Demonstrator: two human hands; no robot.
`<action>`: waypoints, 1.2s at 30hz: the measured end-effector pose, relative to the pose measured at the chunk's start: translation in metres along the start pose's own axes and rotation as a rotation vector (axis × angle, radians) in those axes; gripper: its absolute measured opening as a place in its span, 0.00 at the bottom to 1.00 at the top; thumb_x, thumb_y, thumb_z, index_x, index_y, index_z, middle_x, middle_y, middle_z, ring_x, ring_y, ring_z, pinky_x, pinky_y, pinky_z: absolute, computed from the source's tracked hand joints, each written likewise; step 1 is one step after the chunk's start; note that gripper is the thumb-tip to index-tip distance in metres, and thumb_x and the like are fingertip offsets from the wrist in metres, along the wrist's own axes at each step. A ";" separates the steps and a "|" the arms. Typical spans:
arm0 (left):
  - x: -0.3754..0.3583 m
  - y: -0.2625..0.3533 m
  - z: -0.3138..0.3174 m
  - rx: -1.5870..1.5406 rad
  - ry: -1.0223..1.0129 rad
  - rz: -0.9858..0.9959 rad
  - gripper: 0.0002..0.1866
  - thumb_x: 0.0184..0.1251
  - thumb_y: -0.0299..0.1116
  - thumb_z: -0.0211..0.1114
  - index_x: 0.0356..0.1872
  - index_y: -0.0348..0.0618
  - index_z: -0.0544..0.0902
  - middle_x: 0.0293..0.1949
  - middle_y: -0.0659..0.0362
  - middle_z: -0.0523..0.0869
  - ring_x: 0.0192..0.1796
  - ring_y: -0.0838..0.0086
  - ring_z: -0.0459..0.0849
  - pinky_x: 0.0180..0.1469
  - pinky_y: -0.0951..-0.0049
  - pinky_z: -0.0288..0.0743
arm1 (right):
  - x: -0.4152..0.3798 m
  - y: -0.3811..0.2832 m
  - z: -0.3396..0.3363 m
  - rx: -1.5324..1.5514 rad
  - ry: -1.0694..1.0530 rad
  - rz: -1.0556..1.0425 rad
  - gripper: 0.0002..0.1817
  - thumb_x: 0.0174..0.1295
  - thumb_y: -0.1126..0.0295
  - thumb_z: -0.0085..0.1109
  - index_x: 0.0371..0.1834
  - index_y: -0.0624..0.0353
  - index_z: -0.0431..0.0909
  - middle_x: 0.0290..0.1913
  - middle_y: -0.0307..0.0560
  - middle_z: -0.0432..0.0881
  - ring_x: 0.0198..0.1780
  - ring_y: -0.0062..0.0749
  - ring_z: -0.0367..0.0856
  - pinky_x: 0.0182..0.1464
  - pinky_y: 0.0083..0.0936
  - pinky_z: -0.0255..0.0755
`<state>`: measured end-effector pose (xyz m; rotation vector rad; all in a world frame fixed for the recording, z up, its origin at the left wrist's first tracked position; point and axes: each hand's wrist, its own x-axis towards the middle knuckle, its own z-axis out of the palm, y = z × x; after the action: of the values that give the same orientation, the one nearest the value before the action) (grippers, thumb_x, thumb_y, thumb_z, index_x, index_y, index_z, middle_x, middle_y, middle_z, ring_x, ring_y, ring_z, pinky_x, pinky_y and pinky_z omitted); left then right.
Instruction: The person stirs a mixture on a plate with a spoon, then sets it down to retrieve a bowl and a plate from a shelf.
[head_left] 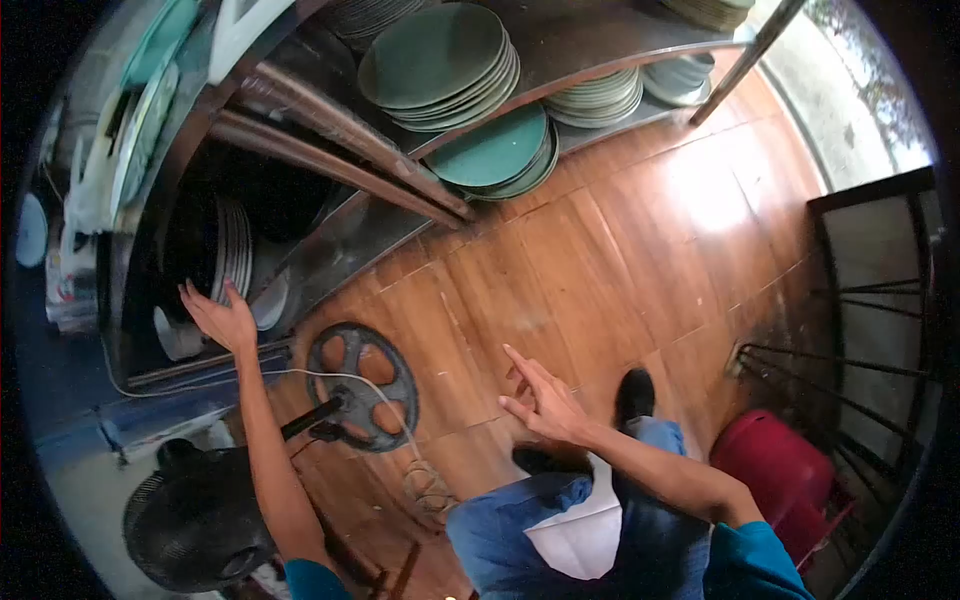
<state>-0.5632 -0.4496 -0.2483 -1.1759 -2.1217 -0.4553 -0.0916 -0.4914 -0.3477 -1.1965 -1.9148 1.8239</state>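
My left hand (222, 317) reaches into the dark lower shelf at the left, fingers spread. Its fingertips are right by a row of white plates (235, 245) standing on edge, with a pale bowl-like dish (270, 300) beside them. Another white dish (177, 335) lies just below the fingers. Over the floor in front of my legs is my right hand (545, 400), index finger stretched out, the others loosely bent, nothing held.
Stacked green plates (435, 60) fill the upper shelf, with a larger green plate (495, 150) and white plates (597, 98) below. A fan (200, 520) and its round base (362, 385) stand at left, near a loose cord (430, 485). A red chair (775, 465) is at right.
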 end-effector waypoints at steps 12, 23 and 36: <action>-0.022 0.055 0.019 -0.177 -0.109 -0.058 0.29 0.65 0.42 0.59 0.63 0.38 0.65 0.63 0.44 0.67 0.67 0.52 0.61 0.67 0.49 0.52 | -0.015 0.046 -0.047 -0.256 -0.013 0.289 0.32 0.59 0.64 0.59 0.67 0.56 0.63 0.36 0.53 0.81 0.30 0.43 0.82 0.35 0.36 0.75; -0.401 0.199 -0.185 -1.064 -0.961 -0.960 0.16 0.62 0.28 0.63 0.51 0.36 0.75 0.49 0.47 0.79 0.54 0.57 0.77 0.56 0.67 0.71 | 0.087 -0.083 0.024 -0.014 -0.068 0.085 0.33 0.62 0.70 0.57 0.70 0.60 0.57 0.42 0.46 0.78 0.37 0.24 0.78 0.40 0.22 0.74; -0.391 0.187 -0.147 -1.070 -0.995 -1.320 0.20 0.63 0.27 0.60 0.57 0.43 0.70 0.46 0.50 0.81 0.43 0.63 0.83 0.43 0.67 0.78 | 0.593 -0.242 0.043 0.159 0.243 -0.233 0.22 0.66 0.61 0.52 0.58 0.62 0.65 0.48 0.52 0.76 0.45 0.37 0.78 0.48 0.38 0.78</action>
<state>-0.2022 -0.6752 -0.4165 -0.0863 -3.5061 -2.1169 -0.5916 -0.0882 -0.3444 -1.0402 -1.6642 1.5965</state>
